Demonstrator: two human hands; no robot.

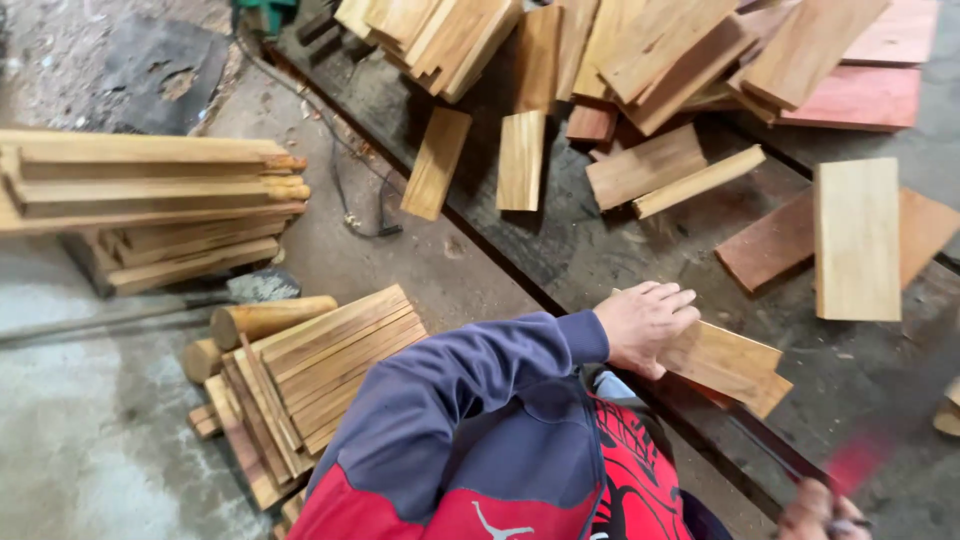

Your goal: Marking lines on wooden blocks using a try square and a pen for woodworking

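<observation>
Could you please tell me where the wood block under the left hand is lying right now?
In the head view, the wood block lies low and right of centre under the left hand.

Right hand (822,512) cut by bottom edge, its red tool (852,462) motion-blurred.

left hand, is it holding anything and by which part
The left hand grips a short wooden board at its near end, fingers laid over the top face.
</observation>
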